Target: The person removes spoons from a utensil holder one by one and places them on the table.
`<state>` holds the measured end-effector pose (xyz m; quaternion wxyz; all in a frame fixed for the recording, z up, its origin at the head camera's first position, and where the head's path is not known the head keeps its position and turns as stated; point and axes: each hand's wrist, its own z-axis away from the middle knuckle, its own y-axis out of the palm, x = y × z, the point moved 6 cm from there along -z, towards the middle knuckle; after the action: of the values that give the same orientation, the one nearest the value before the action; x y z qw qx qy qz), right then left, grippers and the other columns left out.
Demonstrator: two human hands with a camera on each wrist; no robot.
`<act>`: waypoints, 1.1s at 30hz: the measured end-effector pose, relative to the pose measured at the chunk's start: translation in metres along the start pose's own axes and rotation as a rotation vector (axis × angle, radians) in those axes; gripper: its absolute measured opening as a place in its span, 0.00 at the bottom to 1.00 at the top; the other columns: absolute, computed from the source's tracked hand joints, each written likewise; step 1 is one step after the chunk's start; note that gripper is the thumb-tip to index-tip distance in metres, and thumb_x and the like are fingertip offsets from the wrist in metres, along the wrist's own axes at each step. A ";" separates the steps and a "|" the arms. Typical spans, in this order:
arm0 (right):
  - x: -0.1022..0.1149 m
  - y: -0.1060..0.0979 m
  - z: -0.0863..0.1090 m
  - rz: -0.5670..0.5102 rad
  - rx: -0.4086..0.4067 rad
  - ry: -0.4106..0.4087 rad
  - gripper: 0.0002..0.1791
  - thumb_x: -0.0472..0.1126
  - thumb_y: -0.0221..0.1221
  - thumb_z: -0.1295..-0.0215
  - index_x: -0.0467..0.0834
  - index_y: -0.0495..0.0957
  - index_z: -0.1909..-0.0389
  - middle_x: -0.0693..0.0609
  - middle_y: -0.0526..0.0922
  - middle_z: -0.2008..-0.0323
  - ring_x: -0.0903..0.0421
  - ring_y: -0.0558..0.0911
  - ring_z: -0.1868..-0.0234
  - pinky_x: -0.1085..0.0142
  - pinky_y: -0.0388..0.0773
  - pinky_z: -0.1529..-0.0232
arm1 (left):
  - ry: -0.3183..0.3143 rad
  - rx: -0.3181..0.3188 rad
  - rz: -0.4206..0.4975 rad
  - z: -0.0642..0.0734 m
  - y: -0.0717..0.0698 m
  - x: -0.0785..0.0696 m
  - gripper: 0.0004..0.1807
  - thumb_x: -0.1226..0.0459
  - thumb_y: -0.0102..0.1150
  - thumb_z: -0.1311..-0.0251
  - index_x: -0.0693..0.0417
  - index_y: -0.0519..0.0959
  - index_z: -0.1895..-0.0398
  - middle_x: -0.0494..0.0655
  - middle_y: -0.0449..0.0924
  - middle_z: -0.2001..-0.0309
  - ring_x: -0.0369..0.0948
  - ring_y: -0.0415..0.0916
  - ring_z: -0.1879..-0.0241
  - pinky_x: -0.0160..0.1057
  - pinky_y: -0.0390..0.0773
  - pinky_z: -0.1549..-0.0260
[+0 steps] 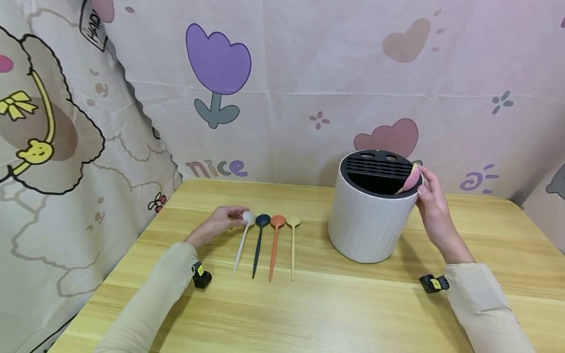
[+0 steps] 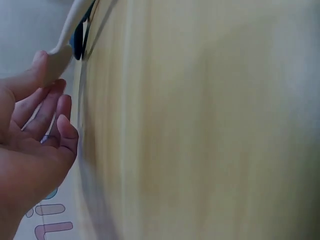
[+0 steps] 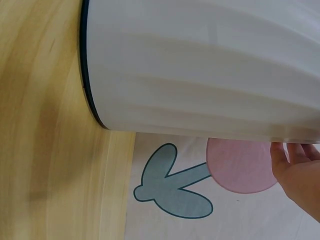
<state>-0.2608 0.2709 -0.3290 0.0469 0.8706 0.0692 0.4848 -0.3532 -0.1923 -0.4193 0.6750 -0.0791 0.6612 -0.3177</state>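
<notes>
My left hand (image 1: 220, 221) pinches the bowl of a white spoon (image 1: 241, 245) between thumb and fingers. Its handle points towards me. In the left wrist view the thumb lies over the white spoon's bowl (image 2: 57, 65). Beside it lie a dark blue spoon (image 1: 258, 245), an orange spoon (image 1: 274, 245) and a pale yellow spoon (image 1: 293, 250) in a row. My right hand (image 1: 437, 215) touches the upper right side of a white ribbed utensil holder (image 1: 368, 225), its fingers against the outer wall. A pink piece (image 1: 411, 179) leans at the rim by those fingers; whether they grip it is unclear.
The holder's black top has slots (image 1: 379, 166), two round holes and one large opening. A wooden table (image 1: 309, 314) extends to a printed cloth (image 1: 300, 63) behind. More cloth hangs on the left. A small black device (image 1: 434, 283) sits at each wrist.
</notes>
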 end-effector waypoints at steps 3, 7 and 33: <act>0.000 0.000 0.000 -0.008 0.001 -0.011 0.24 0.40 0.43 0.26 0.49 0.57 0.31 0.54 0.68 0.38 0.61 0.67 0.39 0.73 0.63 0.42 | -0.004 0.001 0.012 0.001 0.001 0.000 0.25 0.67 0.61 0.37 0.67 0.70 0.38 0.58 0.77 0.51 0.47 0.73 0.53 0.35 0.73 0.67; 0.001 0.001 0.000 -0.021 0.003 -0.032 0.24 0.39 0.43 0.26 0.48 0.58 0.31 0.55 0.69 0.39 0.61 0.68 0.40 0.74 0.64 0.43 | -0.008 -0.006 0.037 0.000 0.001 0.000 0.25 0.69 0.62 0.39 0.67 0.71 0.39 0.57 0.77 0.53 0.46 0.73 0.55 0.35 0.73 0.68; 0.000 0.000 0.000 0.027 0.001 0.005 0.24 0.43 0.43 0.26 0.50 0.58 0.31 0.52 0.59 0.33 0.56 0.60 0.35 0.73 0.58 0.37 | -0.057 0.003 0.044 0.000 0.001 0.009 0.23 0.70 0.58 0.36 0.68 0.71 0.38 0.56 0.76 0.49 0.47 0.72 0.50 0.39 0.74 0.51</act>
<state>-0.2607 0.2710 -0.3295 0.0398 0.8704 0.0575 0.4874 -0.3540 -0.1962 -0.4270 0.7006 -0.0729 0.6427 -0.3013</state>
